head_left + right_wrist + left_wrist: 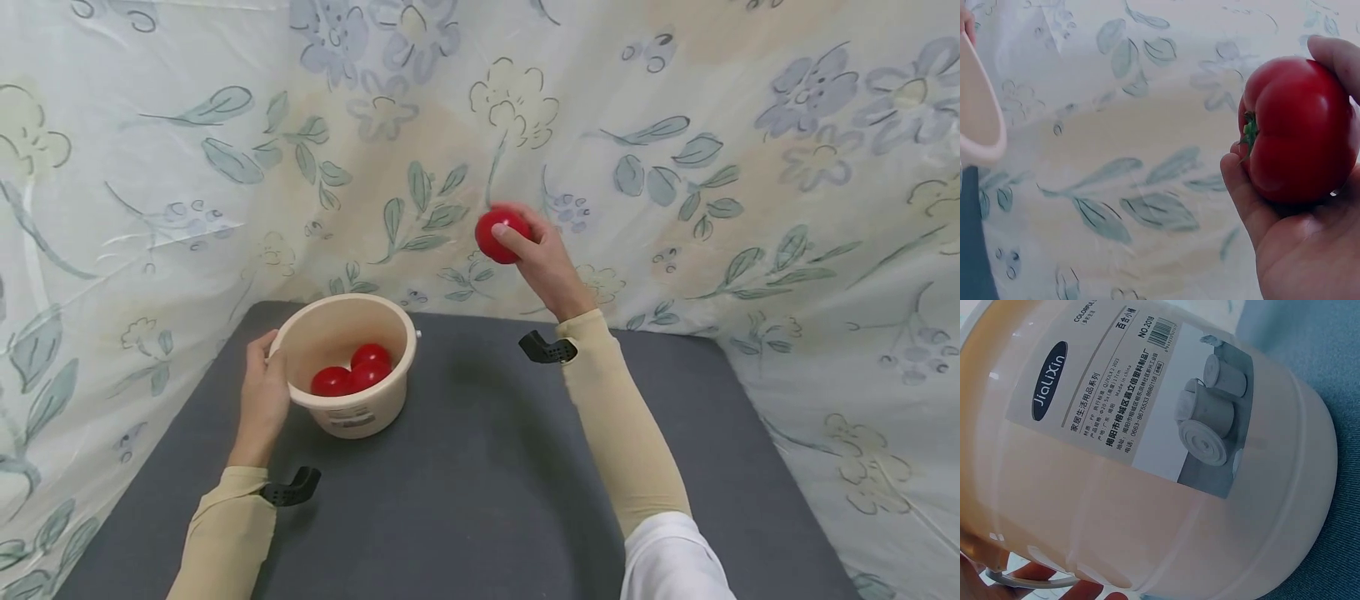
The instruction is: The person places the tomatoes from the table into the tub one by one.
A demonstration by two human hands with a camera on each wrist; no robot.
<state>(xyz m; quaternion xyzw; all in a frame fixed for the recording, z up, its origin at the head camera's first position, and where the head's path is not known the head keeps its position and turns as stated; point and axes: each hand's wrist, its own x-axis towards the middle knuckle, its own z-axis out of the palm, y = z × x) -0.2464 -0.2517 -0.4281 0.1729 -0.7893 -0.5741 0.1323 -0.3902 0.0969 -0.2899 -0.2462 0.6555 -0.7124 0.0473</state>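
High over the table, my right hand (546, 265) grips a red tomato (502, 236), thumb and fingers around it. In the right wrist view that tomato (1300, 131) shows a green stem end facing left. My left hand (264, 404) holds the left side of a cream plastic bucket (390, 392) at its rim. Inside the bucket lie several red tomatoes (371, 367). The left wrist view is filled by the bucket's wall (1116, 512) and its printed label (1129, 387); fingers (1032, 572) show by the handle (1035, 582) at the lower left.
The dark grey table (465, 475) lies under the bucket and both arms. A floral cloth (675, 167) hangs behind the table and along its left and right sides. Black wrist mounts (547, 347) stick out from both sleeves.
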